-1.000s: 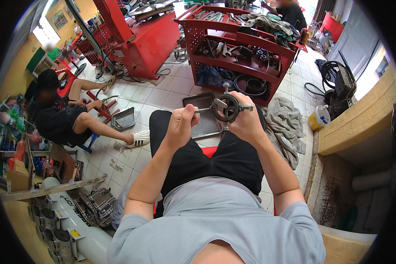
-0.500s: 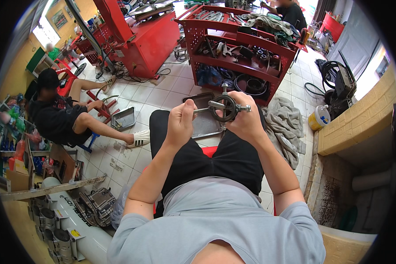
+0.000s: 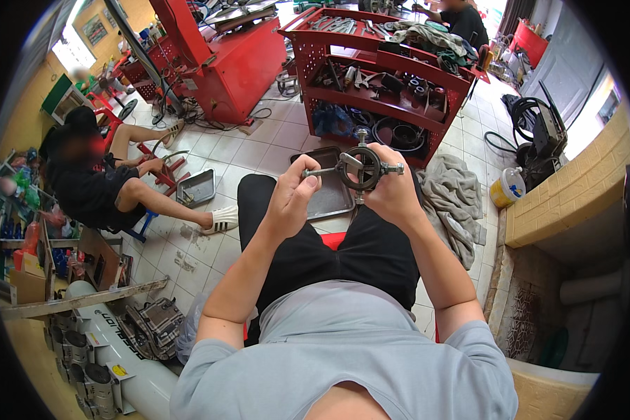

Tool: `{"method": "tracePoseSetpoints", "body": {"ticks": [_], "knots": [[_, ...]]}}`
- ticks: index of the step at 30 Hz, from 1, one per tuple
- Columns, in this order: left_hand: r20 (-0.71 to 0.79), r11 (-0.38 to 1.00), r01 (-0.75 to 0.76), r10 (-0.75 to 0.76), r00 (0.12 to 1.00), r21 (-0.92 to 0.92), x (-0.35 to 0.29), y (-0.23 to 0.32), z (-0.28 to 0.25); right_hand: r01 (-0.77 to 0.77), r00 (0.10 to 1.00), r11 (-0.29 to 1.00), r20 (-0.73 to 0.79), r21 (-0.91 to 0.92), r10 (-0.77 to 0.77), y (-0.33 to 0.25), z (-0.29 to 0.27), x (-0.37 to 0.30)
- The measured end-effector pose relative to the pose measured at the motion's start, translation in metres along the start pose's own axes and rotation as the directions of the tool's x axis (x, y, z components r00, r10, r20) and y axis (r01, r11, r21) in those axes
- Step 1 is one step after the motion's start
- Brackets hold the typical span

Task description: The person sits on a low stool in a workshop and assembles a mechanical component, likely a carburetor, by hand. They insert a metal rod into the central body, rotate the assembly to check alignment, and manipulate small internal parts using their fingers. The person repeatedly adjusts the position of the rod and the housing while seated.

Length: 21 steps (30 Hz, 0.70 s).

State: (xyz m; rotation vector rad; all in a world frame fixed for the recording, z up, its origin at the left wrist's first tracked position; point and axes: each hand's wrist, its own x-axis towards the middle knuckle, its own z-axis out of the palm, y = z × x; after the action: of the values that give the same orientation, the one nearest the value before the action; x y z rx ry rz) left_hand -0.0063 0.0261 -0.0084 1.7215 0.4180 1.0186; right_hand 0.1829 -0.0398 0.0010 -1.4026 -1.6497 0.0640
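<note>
A dark metal ring tool [image 3: 360, 187] with bolts sticking out from its sides is held up above my knees. My right hand [image 3: 393, 194] is wrapped round its right side, beside a bolt that points right. At the left, my left hand [image 3: 292, 196] pinches the end of a thin bolt [image 3: 324, 171] that runs into the ring. Another bolt [image 3: 361, 133] stands up at the top, and a flat metal piece lies across the ring's opening. Below and behind the tool, a grey metal tray [image 3: 329, 204] sits on the floor.
A red tool trolley [image 3: 385, 66] with wrenches and parts stands ahead. Grey cloth [image 3: 451, 203] and a white-and-yellow bucket [image 3: 506, 187] lie to the right. A seated person [image 3: 91, 175] works at the left near a second tray [image 3: 197, 187]. A white cylinder [image 3: 133, 357] is at lower left.
The ring has shifted slightly right and turned more face-on. My left hand has moved a little right, its fingers now curled at the bolt's end. The seated person's head has moved.
</note>
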Motion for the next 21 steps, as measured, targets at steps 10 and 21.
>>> {"method": "tracePoseSetpoints", "body": {"ticks": [10, 21], "knots": [[0.106, 0.994, -0.014, 0.026, 0.994, -0.108, 0.002, -0.022, -0.012, 0.063, 0.998, 0.998, 0.002, -0.020, -0.063, -0.001, -0.002, 0.001], [-0.063, 0.928, 0.128, -0.160, 0.985, -0.351, 0.005, -0.012, 0.004, 0.147, 0.985, 0.978, -0.065, -0.151, -0.158, 0.000, 0.001, 0.000]]}}
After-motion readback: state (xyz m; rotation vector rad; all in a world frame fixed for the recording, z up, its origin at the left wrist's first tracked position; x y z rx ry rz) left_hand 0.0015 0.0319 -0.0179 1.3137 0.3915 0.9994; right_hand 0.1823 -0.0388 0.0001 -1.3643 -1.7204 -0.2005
